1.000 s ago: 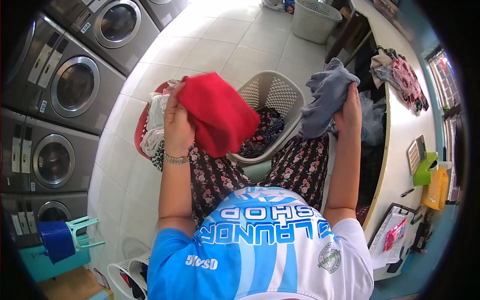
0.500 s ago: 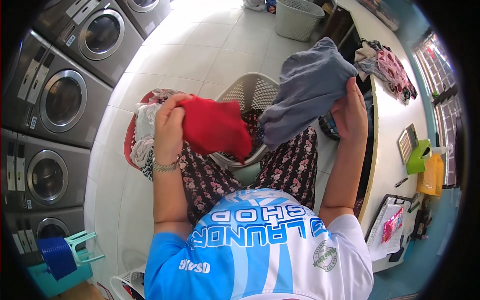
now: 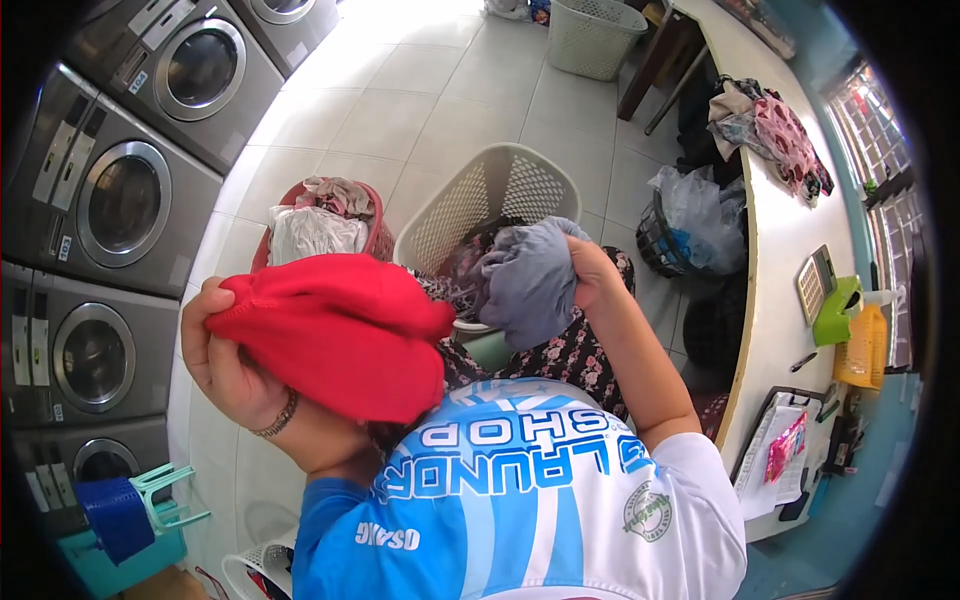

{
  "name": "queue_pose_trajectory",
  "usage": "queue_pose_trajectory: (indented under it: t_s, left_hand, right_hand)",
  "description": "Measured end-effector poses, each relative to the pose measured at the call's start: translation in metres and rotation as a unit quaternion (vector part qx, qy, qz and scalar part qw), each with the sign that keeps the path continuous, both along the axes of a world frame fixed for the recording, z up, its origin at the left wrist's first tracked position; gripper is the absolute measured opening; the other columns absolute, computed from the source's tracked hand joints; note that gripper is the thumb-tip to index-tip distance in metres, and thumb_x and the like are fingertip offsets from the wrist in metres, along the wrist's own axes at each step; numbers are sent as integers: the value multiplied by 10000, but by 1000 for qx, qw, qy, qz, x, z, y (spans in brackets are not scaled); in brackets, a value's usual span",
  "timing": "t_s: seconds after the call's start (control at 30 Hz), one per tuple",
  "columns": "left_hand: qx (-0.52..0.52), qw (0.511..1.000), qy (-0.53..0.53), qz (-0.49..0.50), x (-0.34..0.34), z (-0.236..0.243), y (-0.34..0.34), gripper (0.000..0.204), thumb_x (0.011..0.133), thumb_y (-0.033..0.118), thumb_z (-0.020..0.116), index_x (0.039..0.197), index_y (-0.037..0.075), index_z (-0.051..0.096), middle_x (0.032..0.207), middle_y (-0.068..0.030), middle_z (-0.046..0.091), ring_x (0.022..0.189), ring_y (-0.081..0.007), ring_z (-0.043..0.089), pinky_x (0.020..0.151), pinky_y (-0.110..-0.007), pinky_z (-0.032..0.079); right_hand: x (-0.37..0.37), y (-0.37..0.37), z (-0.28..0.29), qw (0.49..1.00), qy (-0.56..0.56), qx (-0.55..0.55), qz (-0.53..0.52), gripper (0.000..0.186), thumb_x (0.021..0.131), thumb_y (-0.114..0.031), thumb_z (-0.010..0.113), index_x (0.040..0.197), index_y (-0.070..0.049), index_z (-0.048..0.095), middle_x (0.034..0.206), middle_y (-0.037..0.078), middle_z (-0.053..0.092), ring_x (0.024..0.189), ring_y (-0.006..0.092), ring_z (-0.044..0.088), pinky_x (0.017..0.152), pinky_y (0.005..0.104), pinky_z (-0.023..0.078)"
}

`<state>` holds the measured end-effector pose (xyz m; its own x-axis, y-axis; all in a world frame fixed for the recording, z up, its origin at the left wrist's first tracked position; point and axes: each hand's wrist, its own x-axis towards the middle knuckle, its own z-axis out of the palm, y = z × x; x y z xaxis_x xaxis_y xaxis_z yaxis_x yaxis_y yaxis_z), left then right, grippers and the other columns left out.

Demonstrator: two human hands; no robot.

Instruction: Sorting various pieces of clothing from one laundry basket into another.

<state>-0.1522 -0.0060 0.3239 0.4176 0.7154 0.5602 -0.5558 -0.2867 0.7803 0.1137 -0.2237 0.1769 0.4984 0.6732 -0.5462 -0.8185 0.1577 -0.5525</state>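
Observation:
My left hand (image 3: pixel 225 355), low at the left with a metal watch at its wrist, grips a red cloth (image 3: pixel 335 335) spread across my lap area. My right hand (image 3: pixel 595 270) is closed on a bunched blue-grey garment (image 3: pixel 525 285) over the front of a white laundry basket (image 3: pixel 420 245). Dark patterned clothes inside that basket are partly hidden by the blue-grey garment. Behind the red cloth stands a red basket (image 3: pixel 378 225) heaped with white and pale clothes (image 3: pixel 310 230).
Stacked steel washers (image 3: pixel 145 200) line the left, by blue and teal plastic items (image 3: pixel 115 505). At the right a long counter (image 3: pixel 770 230) carries clothes (image 3: pixel 780 150), a calculator, containers and a clipboard; a bin (image 3: pixel 675 235) with plastic bags stands beneath. Another basket (image 3: pixel 590 40) is farther back.
My left hand has moved down and leftward with the red cloth. My right hand has brought the blue-grey garment down and leftward to the white basket, and the garment is now more bunched.

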Motion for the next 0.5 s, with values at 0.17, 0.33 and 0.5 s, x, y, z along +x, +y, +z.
queue_pose_trajectory:
  t_s: [0.17,0.33,0.5]
  left_hand:
    - [23,999,5,-31,-18,-11,1,179,892,8,498,1031,-49,595,900,-108,570,840,-170,572,799,-282,464]
    - [24,996,86,-7,-7,-23,-7,236,907,69,566,1096,-62,623,1032,-143,636,954,-203,606,877,-308,467]
    - [140,973,161,-87,19,-40,-22,259,927,126,598,1092,-69,638,1106,-159,646,1014,-228,613,935,-350,456]
  right_hand:
    - [8,14,-24,999,-3,37,-33,287,957,-265,571,1082,-12,622,989,152,689,904,277,678,853,440,550]
    - [11,54,-18,998,13,60,-29,443,926,-374,618,1178,-15,557,1114,172,643,1009,297,644,880,450,530]
    - [-56,44,17,844,-471,-58,248,1110,723,-394,831,1503,-13,139,1531,306,125,1429,387,171,1148,434,218]
